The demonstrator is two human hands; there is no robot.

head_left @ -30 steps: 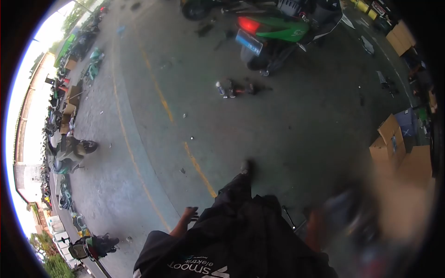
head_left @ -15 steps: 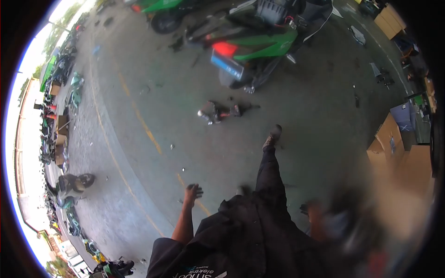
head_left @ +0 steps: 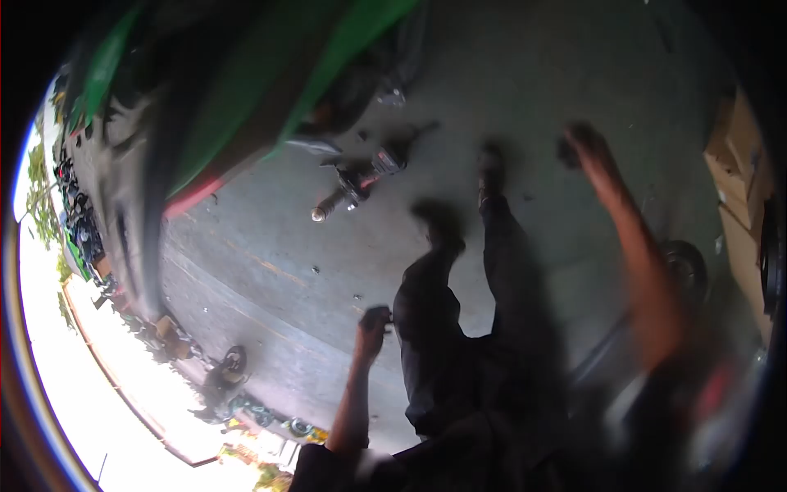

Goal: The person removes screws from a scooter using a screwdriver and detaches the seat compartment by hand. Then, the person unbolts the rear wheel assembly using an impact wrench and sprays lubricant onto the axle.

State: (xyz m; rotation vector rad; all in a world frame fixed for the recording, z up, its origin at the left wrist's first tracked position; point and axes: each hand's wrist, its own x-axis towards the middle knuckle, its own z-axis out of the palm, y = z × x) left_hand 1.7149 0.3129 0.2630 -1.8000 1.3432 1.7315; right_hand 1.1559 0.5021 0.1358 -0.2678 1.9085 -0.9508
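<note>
My left hand [head_left: 375, 323] hangs at the lower middle, beside my left knee, with its fingers loosely bent and apart and nothing visible in them. Stretched forward over the floor, my right hand [head_left: 582, 149] is smeared by motion, so its fingers cannot be read. Ahead of my feet lies a dark, jointed thing [head_left: 385, 161] with a reddish part and a pale rounded end. Its exact kind is unclear. Both hands are apart from it. A green and dark scooter [head_left: 238, 115], strongly blurred, looms close at the upper left.
Cardboard boxes [head_left: 738, 164] stand along the right edge. A dark wheel [head_left: 684, 271] shows behind my right forearm. Farther left is a parked scooter [head_left: 221, 381], with more vehicles lined up by the bright opening. Small bits lie on the floor.
The view has turned and moved forward. The green scooter now sits nearer, at the upper left. My right hand has risen and reached forward; my left stays low, its fingers more bent.
</note>
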